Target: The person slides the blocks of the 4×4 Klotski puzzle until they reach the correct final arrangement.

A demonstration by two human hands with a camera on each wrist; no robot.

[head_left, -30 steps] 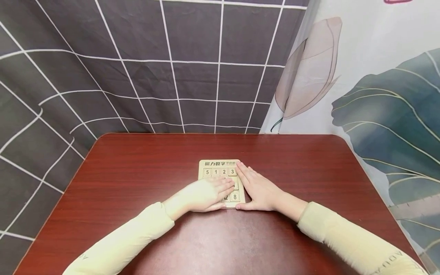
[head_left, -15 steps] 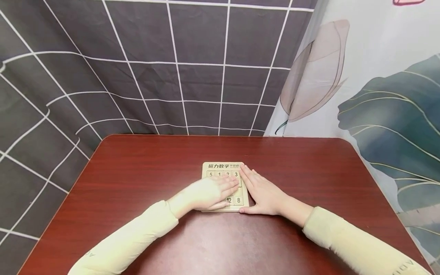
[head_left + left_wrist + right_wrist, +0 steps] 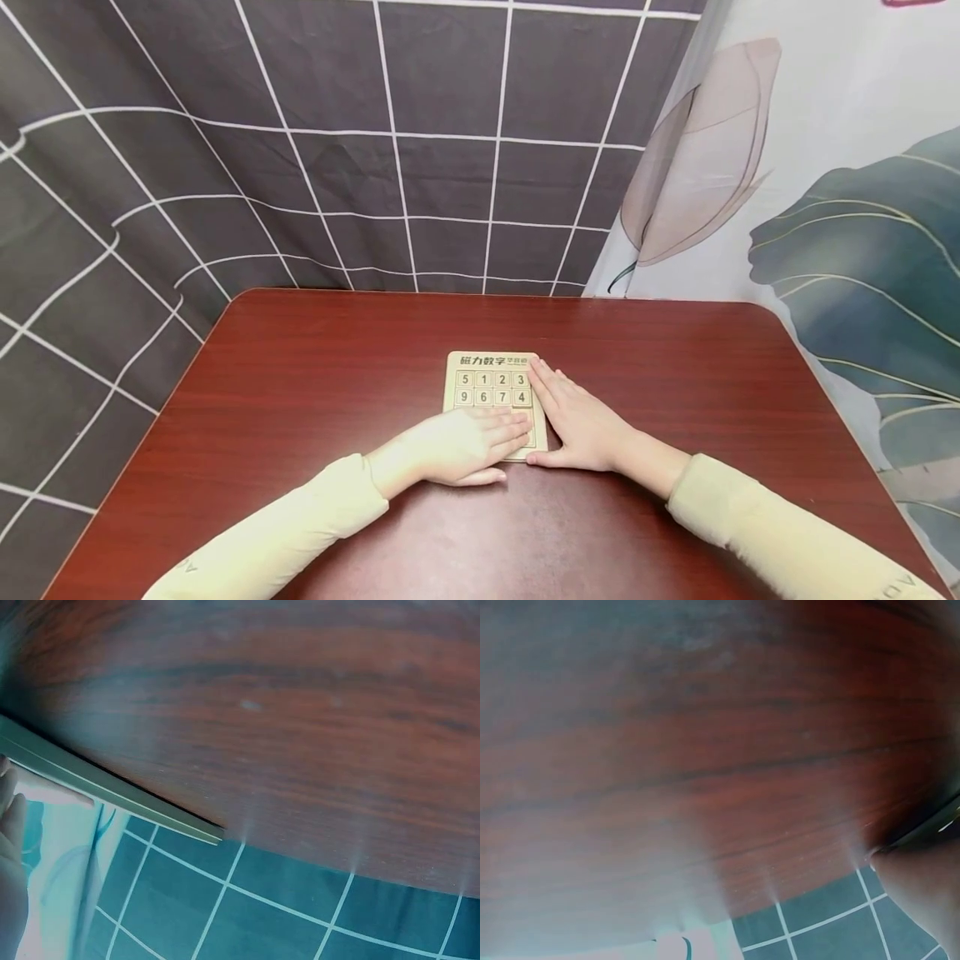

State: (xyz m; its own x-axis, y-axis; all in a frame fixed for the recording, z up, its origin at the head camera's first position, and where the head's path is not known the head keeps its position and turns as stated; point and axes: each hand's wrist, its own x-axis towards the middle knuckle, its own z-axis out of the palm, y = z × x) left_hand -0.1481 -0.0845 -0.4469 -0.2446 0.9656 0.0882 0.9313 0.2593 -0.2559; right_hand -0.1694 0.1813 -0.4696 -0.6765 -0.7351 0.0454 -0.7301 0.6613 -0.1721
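Note:
A pale wooden sliding number puzzle [image 3: 491, 361] lies flat on the table, its tiles in a framed board with dark Chinese lettering along the top. Two rows show: 5, 1, 2, 3, and under them 9, 6, 7, 4. My left hand [image 3: 457, 444] rests over the lower rows with fingers straight, hiding most of those tiles. Along the board's right side lies my right hand [image 3: 581, 425], fingers extended to the upper corner and thumb at the lower one. The left wrist view catches the board's edge [image 3: 120, 793] from the side.
The reddish-brown wooden table [image 3: 337, 350] spreads around the puzzle. A dark grey curtain [image 3: 442, 175] with white grid lines hangs behind it, and a white leaf-patterned curtain [image 3: 720, 200] hangs at the right.
My left hand has slid down the board, uncovering the row 9, 6, 7, 4 and covering the 12 and 8 tiles. The right hand stays at the board's edge; the head view shifts slightly.

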